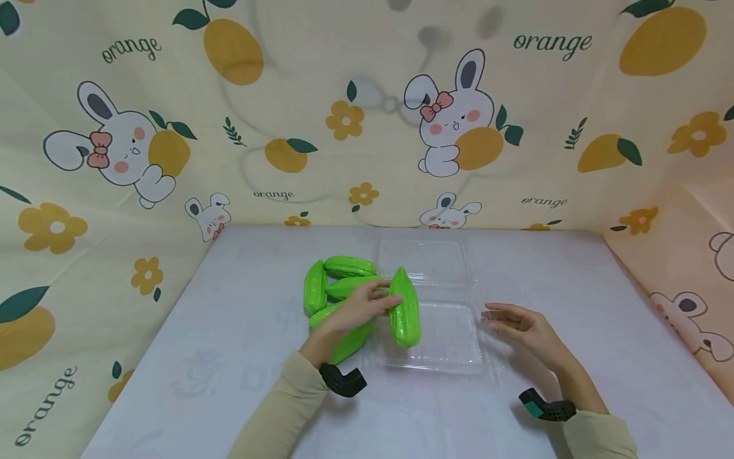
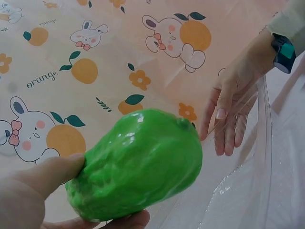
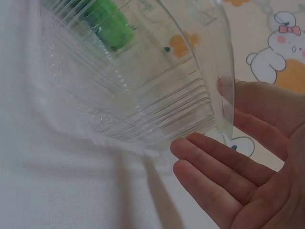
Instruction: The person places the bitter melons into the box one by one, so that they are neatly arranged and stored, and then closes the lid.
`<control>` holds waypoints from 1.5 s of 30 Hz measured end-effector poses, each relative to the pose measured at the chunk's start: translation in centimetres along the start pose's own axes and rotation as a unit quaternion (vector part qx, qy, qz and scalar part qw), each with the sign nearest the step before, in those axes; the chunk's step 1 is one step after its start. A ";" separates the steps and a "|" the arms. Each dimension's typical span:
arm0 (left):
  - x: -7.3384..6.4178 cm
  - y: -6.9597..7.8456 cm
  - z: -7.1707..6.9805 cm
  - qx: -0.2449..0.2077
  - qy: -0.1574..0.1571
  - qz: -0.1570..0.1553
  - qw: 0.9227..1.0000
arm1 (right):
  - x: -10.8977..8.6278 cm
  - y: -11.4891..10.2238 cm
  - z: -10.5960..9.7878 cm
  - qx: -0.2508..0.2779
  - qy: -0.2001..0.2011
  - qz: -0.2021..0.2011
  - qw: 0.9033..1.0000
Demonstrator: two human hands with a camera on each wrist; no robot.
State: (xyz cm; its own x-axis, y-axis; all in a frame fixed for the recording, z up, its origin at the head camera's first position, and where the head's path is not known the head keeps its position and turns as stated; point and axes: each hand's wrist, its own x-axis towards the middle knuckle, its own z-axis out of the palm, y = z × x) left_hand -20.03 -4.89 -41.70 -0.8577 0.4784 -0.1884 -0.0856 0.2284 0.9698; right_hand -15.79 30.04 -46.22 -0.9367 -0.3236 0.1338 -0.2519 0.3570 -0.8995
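Observation:
In the head view my left hand [image 1: 360, 305] grips a glossy green bitter gourd [image 1: 405, 312], raised above the clear plastic clamshell box [image 1: 441, 366]. The left wrist view shows the thumb on one side of this gourd [image 2: 138, 164] and fingers underneath. At the box's right edge is my right hand [image 1: 524, 328]. Its fingers [image 3: 214, 167] are nearly straight in the right wrist view, beside and below the clear rim [image 3: 228, 95]; some fingertip contact shows, but no firm pinch. Several more gourds [image 1: 314, 288] lie left of the box, partly hidden by my left hand.
The box's lid [image 1: 424, 252] lies folded back toward the rear wall. A white cloth [image 1: 246, 319] covers the table. Printed curtains [image 1: 321, 57] rise behind it and at both sides. Black wrist devices [image 1: 343, 380] sit on both wrists.

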 end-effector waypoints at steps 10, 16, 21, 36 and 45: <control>0.9 0.3 1.4 -0.012 -0.012 0.012 1.000 | -0.1 -0.1 0.0 -0.003 -0.001 0.006 1.000; 1.3 0.5 2.5 -0.018 -0.013 0.010 1.000 | 0.0 -0.2 -0.1 0.001 0.000 0.001 1.000; 1.7 0.7 3.4 -0.013 -0.011 0.001 1.000 | 0.0 -0.3 -0.1 0.007 0.000 0.000 1.000; 3.0 1.0 5.6 0.044 -0.005 -0.007 0.999 | 0.0 -0.2 0.0 0.014 -0.004 -0.002 1.000; 3.6 1.1 7.1 0.046 0.003 -0.004 0.999 | 0.0 -0.2 0.1 0.006 0.000 0.000 1.000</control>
State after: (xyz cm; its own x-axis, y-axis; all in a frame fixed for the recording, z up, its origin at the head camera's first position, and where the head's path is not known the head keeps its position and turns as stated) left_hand -19.58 3.09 -42.37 -0.8602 0.4712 -0.1952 -0.0465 0.3087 0.9500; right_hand -15.70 29.87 -46.06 -0.9368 -0.3232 0.1341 -0.2491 0.3468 -0.9043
